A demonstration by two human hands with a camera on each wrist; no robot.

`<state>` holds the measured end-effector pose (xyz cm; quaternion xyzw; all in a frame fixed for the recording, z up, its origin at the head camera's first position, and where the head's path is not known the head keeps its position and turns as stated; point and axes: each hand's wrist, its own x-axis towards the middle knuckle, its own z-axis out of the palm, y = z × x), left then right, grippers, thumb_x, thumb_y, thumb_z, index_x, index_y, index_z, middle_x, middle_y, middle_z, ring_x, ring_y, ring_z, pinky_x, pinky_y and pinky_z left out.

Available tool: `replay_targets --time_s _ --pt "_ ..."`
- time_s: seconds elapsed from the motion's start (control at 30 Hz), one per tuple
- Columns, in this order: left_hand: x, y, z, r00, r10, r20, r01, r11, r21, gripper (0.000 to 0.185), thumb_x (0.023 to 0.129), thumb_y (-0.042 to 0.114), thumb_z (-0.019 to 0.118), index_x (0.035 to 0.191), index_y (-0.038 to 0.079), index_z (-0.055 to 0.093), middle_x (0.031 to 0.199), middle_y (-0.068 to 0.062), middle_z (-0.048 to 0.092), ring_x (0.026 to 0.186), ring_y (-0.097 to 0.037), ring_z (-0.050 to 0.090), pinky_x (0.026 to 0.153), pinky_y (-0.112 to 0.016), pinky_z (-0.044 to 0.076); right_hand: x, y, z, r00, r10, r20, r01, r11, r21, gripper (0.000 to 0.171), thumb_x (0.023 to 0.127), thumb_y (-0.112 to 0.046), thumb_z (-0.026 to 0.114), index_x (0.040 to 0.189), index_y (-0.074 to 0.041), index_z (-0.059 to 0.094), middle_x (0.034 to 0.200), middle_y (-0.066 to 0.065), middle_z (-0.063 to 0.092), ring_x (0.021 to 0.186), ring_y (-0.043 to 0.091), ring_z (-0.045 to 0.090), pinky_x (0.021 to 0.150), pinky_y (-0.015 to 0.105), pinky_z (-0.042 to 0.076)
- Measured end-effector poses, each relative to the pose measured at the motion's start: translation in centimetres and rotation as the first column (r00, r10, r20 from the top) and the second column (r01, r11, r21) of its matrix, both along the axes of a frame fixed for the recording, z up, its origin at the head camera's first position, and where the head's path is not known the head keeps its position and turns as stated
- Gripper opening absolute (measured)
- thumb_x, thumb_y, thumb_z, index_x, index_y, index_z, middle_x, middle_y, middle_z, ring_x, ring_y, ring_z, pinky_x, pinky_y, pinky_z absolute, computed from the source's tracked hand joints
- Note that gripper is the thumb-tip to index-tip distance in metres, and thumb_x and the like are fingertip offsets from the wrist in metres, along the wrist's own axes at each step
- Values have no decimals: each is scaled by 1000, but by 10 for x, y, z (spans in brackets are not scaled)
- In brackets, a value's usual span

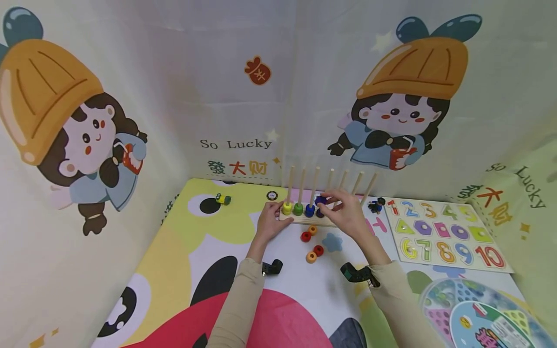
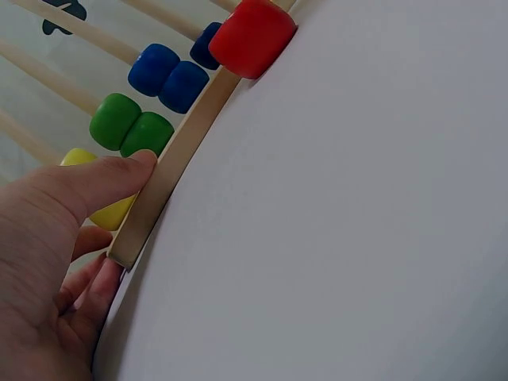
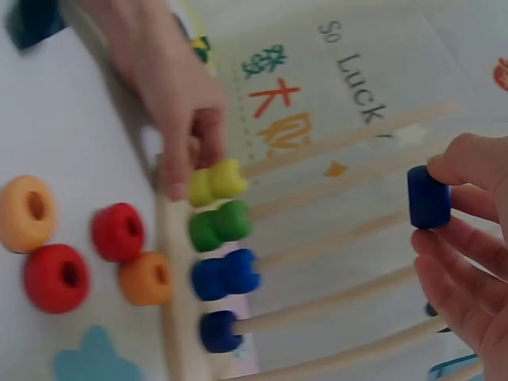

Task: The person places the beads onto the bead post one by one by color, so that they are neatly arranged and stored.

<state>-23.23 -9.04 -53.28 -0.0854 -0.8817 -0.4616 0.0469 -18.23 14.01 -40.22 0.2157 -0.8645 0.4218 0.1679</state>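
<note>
A wooden peg rack [image 1: 300,221] with a row of upright pegs stands at the back of the table. My left hand [image 1: 269,221] grips its left end, with the thumb on the front side of the base [image 2: 169,171]. Beads in yellow [image 3: 218,181], green [image 3: 219,225] and blue [image 3: 225,274] sit in pairs on the first three pegs, and one dark blue bead [image 3: 220,331] is at the foot of the fourth. Between thumb and fingers, my right hand [image 1: 346,212] pinches another dark blue bead [image 3: 429,197], held high among the pegs.
Loose red beads [image 1: 306,237] and orange beads [image 1: 311,257] lie in front of the rack. To the right is a number and shape puzzle board [image 1: 428,235], with a small dark figure [image 1: 376,205] beside it. A yellow-green toy [image 1: 223,199] lies at the back left; a round package [image 1: 483,324] is front right.
</note>
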Motion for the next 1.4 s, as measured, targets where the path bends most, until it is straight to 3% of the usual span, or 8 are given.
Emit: replay_targets --time_s 0.33,0.63,0.87,1.13,1.27,1.4 --pt "-1 -1 -6 1000 1 3 -1 1000 -6 68 82 30 81 138 3 56 124 -15 50 108 -28 56 92 -39 51 -13 3 35 973 -100 -206 87 994 -74 27 82 2 76 108 4 71 103 18 64 87 32 65 63 39 59" --pt "-1 -1 -6 1000 4 17 -4 1000 -3 68 81 29 82 139 4 55 124 -15 50 107 -27 57 91 -38 52 -24 -1 52 945 -198 -259 201 980 -16 24 86 -4 73 109 4 71 103 19 62 86 28 62 64 44 56" --pt "-1 0 -4 1000 -6 20 6 1000 16 68 82 27 81 139 3 55 125 -16 50 107 -28 57 93 -39 52 -29 -2 51 928 -257 -268 286 955 75 22 88 -8 71 106 3 72 104 17 64 80 30 61 60 38 52" --pt "-3 1 -2 1000 2 15 -2 1000 14 67 82 28 81 140 5 55 124 -15 50 108 -27 57 93 -37 52 -21 2 47 937 -233 -261 244 970 8 20 87 -6 72 105 3 72 104 17 65 87 32 62 63 43 54" --pt "-3 1 -3 1000 2 23 -2 1000 7 67 82 28 81 140 6 55 125 -15 50 109 -26 57 93 -36 52 -12 8 34 948 -199 -249 203 979 -13 20 85 -2 73 104 3 72 101 17 67 85 31 65 62 40 55" --pt "-2 1 -3 999 3 33 -3 1000 4 68 83 28 81 141 6 54 126 -15 49 110 -26 57 94 -36 51 -2 14 9 971 -154 -182 152 988 -24 20 84 0 74 103 3 72 96 15 69 83 29 67 61 35 56"
